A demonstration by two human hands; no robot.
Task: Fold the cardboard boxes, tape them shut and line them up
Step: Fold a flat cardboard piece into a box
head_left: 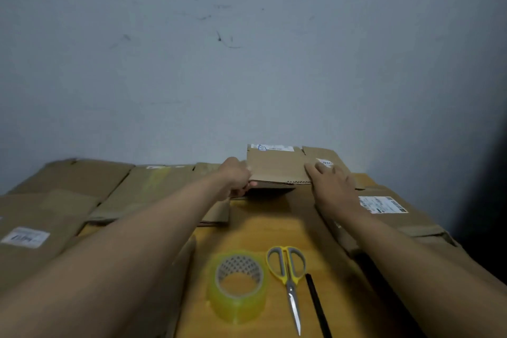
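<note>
Far left: flattened brown cardboard box w/ white printed label (26,236), lying flat, more flat brown cardboard sheets (142,189) behind & beside it, reaching back to the grey scuffed wall (247,63)

Left-centre: left hand (237,176), arm stretched fwd over the flat sheets; fingers curled round the left edge of a small brown folded cardboard box w/ white label strip on top edge (275,166), gripping it; fingertips mostly hidden under the edge

Centre back: that small box is at the far end of the table, close to the wall, front panel tilted up toward the camera, held between both hands; its lower edge sits just above other flat cardboard

Centre front: orange-brown wooden table top (263,230); on it a roll of clear yellowish packing tape (237,285), lying flat, hole up; just right of it yellow & grey handled scissors (288,280), blades closed, tips pointing toward the camera; thin black stick-like item (317,307) just beside the scissors, kind unclear

Right-centre: right hand (333,184), palm down, fingers straight & spread, pressing on the right part of the small box near a white sticker (325,162); grasps nothing

Right: large brown cardboard box w/ white shipping label (382,204), along the table's right edge, under the right forearm
</note>
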